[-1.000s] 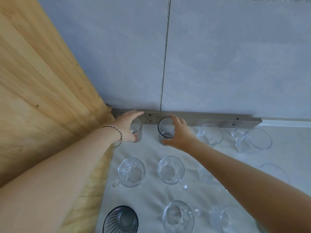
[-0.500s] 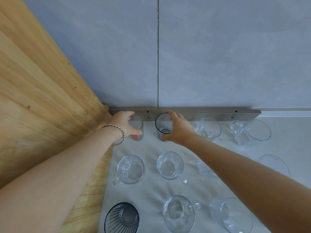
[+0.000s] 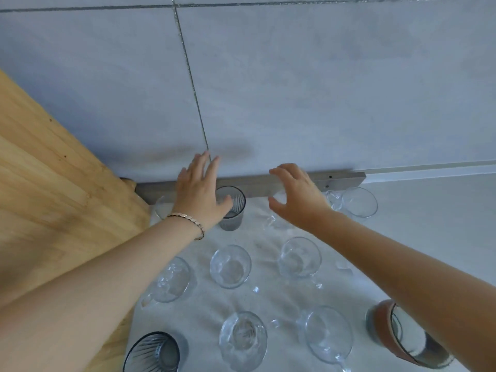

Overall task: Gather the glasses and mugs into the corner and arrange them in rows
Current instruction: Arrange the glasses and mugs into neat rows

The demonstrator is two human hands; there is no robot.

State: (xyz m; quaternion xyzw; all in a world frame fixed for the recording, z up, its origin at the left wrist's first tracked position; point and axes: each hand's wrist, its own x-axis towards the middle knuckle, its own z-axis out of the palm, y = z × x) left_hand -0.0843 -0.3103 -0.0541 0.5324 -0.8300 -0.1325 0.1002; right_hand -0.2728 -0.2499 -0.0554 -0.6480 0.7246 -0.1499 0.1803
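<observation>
Both hands spread over the back row, holding nothing

By the wooden panel (image 3: 53, 197) a clear glass (image 3: 161, 209) sits in the corner; the left hand (image 3: 200, 193) hovers, fingers splayed, over the dark ribbed tumbler (image 3: 233, 210); the right hand (image 3: 296, 196) is likewise spread, above a clear mug (image 3: 358, 202). More glasses stand in rows on the bench (image 3: 429, 224). Likely rigid, slippery, breakable: grip each round its wall. No writing readable

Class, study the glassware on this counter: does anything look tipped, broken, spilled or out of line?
Nothing is broken or spilled. The one odd piece is the brown-banded ceramic mug at the lower right: it lies tipped on its side while the clear glass mugs around it stand upright.
</observation>
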